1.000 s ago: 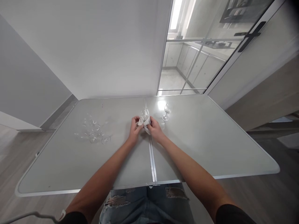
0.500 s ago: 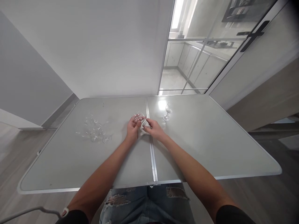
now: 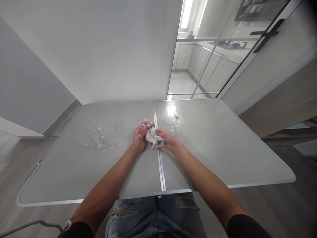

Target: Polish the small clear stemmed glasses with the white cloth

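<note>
My left hand [image 3: 138, 140] is closed around a clear stemmed glass [image 3: 145, 123], whose bowl shows above my fingers. Just right of it, my right hand [image 3: 167, 139] grips a crumpled white cloth [image 3: 154, 138] that touches the glass. Both hands are over the middle of a grey folding table [image 3: 210, 148], beside its centre seam.
Several clear glasses [image 3: 100, 141] stand in a group on the table's left half. A single stemmed glass [image 3: 176, 118] stands upright at the back right of the hands. A white wall and a glass sliding door [image 3: 210, 56] rise behind the table.
The glass has tipped to the left in my left hand. My right hand with the cloth has drawn back a little from the bowl toward me.
</note>
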The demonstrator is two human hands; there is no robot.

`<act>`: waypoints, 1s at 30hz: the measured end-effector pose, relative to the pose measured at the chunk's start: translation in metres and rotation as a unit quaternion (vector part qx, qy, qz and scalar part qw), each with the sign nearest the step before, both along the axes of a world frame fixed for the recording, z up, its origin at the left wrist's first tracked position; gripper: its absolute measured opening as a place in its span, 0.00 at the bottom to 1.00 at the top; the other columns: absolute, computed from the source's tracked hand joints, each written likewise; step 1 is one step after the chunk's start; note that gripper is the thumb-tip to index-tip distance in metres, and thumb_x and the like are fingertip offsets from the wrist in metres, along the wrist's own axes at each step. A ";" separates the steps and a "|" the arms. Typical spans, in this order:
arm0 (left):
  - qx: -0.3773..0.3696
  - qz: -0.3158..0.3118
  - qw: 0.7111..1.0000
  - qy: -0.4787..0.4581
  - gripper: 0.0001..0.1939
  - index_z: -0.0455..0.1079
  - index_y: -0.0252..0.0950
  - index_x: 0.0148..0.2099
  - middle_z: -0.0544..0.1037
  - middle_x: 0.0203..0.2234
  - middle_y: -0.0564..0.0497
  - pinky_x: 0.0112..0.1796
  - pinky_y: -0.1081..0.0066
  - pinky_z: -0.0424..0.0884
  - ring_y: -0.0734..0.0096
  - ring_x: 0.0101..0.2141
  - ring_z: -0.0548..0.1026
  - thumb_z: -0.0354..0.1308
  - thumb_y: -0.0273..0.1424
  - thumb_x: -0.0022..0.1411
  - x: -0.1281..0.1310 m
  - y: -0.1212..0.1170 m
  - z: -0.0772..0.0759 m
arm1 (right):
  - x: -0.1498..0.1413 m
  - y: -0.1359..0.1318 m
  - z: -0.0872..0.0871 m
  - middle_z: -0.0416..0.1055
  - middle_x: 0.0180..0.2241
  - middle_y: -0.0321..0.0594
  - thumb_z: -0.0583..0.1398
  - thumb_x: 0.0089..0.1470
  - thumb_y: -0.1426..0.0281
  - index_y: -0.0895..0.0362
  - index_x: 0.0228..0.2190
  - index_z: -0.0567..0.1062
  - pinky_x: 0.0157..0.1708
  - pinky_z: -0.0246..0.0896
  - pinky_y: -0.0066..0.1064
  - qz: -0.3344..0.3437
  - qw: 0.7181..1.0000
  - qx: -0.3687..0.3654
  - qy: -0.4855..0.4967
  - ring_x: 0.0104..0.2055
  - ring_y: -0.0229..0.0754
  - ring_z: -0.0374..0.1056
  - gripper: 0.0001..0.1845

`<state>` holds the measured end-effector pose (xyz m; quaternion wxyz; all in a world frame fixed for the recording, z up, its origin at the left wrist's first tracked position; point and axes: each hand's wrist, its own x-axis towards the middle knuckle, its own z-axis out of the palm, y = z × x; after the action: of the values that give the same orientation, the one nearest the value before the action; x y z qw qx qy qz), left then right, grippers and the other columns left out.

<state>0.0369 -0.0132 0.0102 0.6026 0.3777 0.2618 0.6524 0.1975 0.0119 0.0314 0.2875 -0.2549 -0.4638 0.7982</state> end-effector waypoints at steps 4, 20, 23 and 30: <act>-0.010 0.047 0.999 0.016 0.29 0.72 0.36 0.54 0.81 0.47 0.40 0.49 0.62 0.73 0.58 0.47 0.80 0.69 0.47 0.57 0.002 0.004 -0.005 | -0.009 -0.006 0.000 0.70 0.27 0.38 0.61 0.56 0.55 0.57 0.34 0.72 0.30 0.56 0.29 -0.103 0.949 0.238 -0.182 0.28 0.40 0.64 0.17; -0.025 0.035 0.999 -0.010 0.28 0.73 0.35 0.53 0.80 0.49 0.39 0.50 0.59 0.73 0.54 0.51 0.78 0.69 0.46 0.56 0.004 0.003 -0.002 | -0.012 -0.003 -0.006 0.68 0.24 0.37 0.61 0.52 0.46 0.57 0.31 0.71 0.28 0.59 0.30 -0.062 0.991 0.100 -0.057 0.25 0.38 0.63 0.25; -0.024 0.058 0.998 0.007 0.27 0.73 0.36 0.54 0.80 0.49 0.39 0.50 0.59 0.72 0.55 0.49 0.78 0.69 0.45 0.57 0.004 0.004 -0.003 | -0.017 -0.010 -0.006 0.72 0.29 0.40 0.58 0.59 0.55 0.58 0.39 0.73 0.33 0.60 0.32 -0.147 0.916 0.297 -0.228 0.31 0.42 0.66 0.18; -0.012 0.078 0.997 0.026 0.28 0.72 0.38 0.55 0.80 0.50 0.41 0.51 0.63 0.71 0.60 0.48 0.79 0.70 0.44 0.56 0.005 0.008 -0.007 | -0.021 -0.013 -0.005 0.76 0.37 0.50 0.52 0.65 0.65 0.59 0.46 0.71 0.40 0.58 0.34 -0.184 0.739 0.464 -0.453 0.39 0.49 0.70 0.14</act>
<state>0.0421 -0.0055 0.0033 0.5473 0.3661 0.3138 0.6841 0.1766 -0.0014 0.0259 0.2668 -0.5019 -0.7965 0.2059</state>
